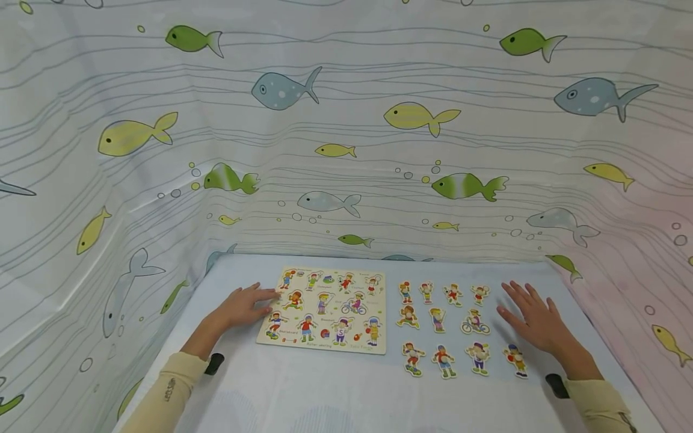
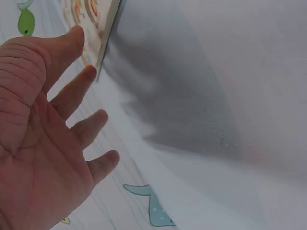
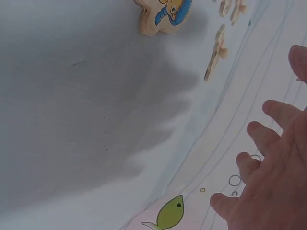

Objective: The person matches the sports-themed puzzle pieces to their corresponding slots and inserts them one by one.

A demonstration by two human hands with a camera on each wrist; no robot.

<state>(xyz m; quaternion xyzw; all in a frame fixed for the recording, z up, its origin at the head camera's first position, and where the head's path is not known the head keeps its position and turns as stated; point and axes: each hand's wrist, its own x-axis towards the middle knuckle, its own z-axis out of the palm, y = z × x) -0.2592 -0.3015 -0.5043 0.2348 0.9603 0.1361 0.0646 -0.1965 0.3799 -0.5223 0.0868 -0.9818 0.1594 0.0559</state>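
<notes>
A wooden puzzle board (image 1: 325, 311) with printed figures of children lies on the pale blue table (image 1: 335, 391). To its right, several cut-out figure pieces (image 1: 445, 325) lie in rows. My left hand (image 1: 243, 305) lies flat with straight fingers, its fingertips touching the board's left edge (image 2: 106, 38). My right hand (image 1: 533, 319) rests flat and spread on the table just right of the pieces, holding nothing. One figure piece (image 3: 163, 17) shows near the top of the right wrist view.
A curtain printed with fish (image 1: 346, 132) walls in the table at the back and on both sides. Bare table surface stretches in front of the board and pieces toward me.
</notes>
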